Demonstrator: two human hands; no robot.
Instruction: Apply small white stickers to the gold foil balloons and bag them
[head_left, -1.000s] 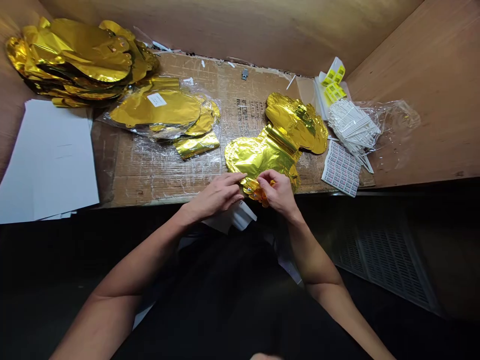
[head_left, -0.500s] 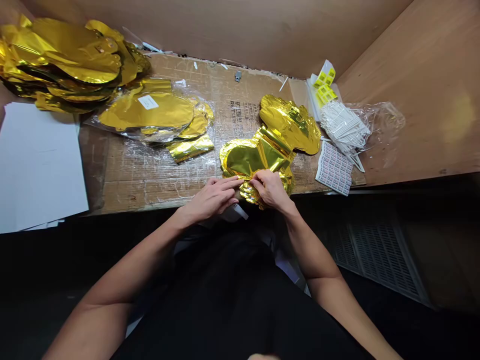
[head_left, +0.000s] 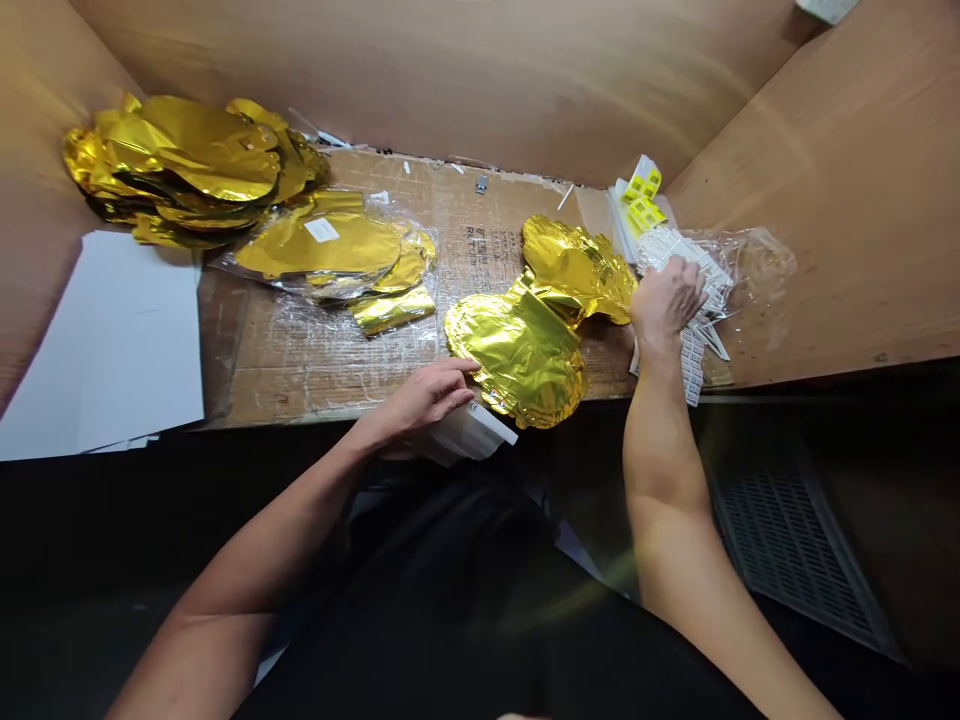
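Note:
A folded gold foil balloon (head_left: 525, 355) lies at the near edge of the cardboard-covered bench (head_left: 315, 360). My left hand (head_left: 427, 395) rests beside it with fingertips touching the foil's left rim, fingers stretched flat, over a white folded paper (head_left: 472, 435) at the bench edge. My right hand (head_left: 664, 300) is far to the right, fingers curled down onto a pile of white sticks (head_left: 686, 255) in a clear bag; whether it grips any is hidden. A sheet of small printed labels (head_left: 690, 365) lies just under that hand.
More gold foil balloons (head_left: 577, 265) lie behind the near one, a bagged stack (head_left: 337, 245) at centre left and a big loose heap (head_left: 187, 165) at far left. White sheets (head_left: 112, 345) lie left, yellow stickers (head_left: 637, 190) at the back right. Wooden walls enclose the bench.
My right hand left the balloon's near edge and moved right and back to the stick pile. The left hand stayed beside the foil. The camera shifted slightly.

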